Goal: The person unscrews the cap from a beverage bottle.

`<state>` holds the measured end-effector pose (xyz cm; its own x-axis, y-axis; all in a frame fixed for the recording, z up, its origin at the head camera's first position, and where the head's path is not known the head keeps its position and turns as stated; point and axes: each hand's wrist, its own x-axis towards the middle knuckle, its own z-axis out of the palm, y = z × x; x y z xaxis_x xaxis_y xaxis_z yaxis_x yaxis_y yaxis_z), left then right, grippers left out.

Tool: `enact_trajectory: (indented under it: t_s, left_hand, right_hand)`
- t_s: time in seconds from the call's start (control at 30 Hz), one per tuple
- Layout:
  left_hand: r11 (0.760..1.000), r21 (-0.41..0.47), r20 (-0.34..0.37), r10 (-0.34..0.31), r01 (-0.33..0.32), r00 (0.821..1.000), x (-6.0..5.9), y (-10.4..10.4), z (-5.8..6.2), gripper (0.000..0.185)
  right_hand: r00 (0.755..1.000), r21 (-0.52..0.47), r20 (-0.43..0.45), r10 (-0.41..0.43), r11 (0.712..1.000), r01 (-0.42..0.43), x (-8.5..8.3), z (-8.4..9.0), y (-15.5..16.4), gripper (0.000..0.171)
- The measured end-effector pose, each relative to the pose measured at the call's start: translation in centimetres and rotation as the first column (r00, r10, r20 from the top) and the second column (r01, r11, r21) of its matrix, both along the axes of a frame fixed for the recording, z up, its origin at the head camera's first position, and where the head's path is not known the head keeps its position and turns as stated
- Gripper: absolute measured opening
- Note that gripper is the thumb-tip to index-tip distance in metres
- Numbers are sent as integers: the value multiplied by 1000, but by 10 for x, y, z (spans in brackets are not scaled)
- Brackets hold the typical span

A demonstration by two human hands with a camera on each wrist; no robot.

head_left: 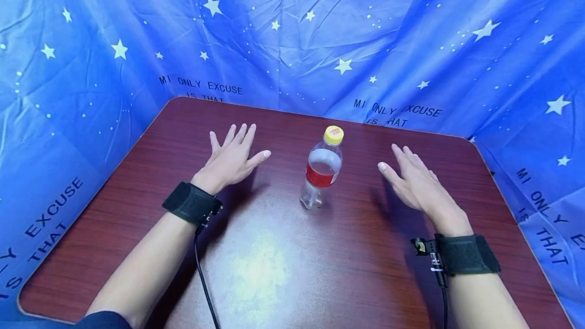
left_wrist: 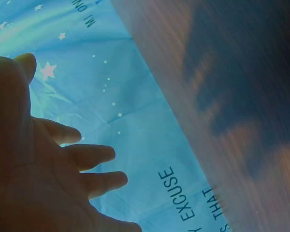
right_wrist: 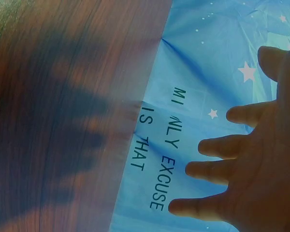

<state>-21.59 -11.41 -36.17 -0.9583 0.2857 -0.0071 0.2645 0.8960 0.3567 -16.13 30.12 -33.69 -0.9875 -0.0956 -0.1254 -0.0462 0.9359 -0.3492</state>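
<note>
A clear plastic bottle (head_left: pixel 323 166) with a yellow cap and a red label stands upright near the middle of the table. To its left, my left hand (head_left: pixel 230 159) hovers with fingers spread and thumb toward the bottle, touching nothing. My right hand (head_left: pixel 416 182) is held over the table on the bottle's other side, fingers straight and empty. In the left wrist view the left hand (left_wrist: pixel 48 169) shows its palm side with fingers apart. The right wrist view likewise shows the right hand (right_wrist: pixel 251 159) spread, its shadow falling on the wood.
The dark red wooden table (head_left: pixel 283 131) has rounded corners. A blue curtain (head_left: pixel 283 39) with white stars and printed words hangs around its back and sides. Each wrist wears a black strap (head_left: pixel 187 202) with a camera, and a black cable (head_left: pixel 205 278) runs from it toward me.
</note>
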Motion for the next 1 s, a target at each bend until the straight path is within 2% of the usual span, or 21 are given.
enact_trajectory:
  t_s: [0.07,0.27,0.4,0.57,0.8,1.0]
  left_hand:
    - [1000,21,18,-9,9,1000,1,0,-1,88]
    - [985,164,114,-72,53,991,6,0,-3,85]
    - [974,207,148,-120,88,982,8,2,-3,85]
    - [965,228,169,-173,132,970,10,6,-4,86]
    - [953,253,172,-215,168,961,13,7,-3,89]
    - [934,296,177,-262,202,949,16,13,-2,92]
  right_hand:
    - [1000,-4,-6,9,1000,-9,0,0,0,84]
    - [999,-20,-25,33,999,-34,1,0,1,82]
    - [999,-31,-30,35,999,-36,2,2,-1,81]
    - [999,-42,-29,33,999,-34,3,4,-2,80]
    - [998,-50,-33,45,998,-47,2,5,-3,79]
    - [996,-63,-55,67,995,-71,2,5,-7,78]
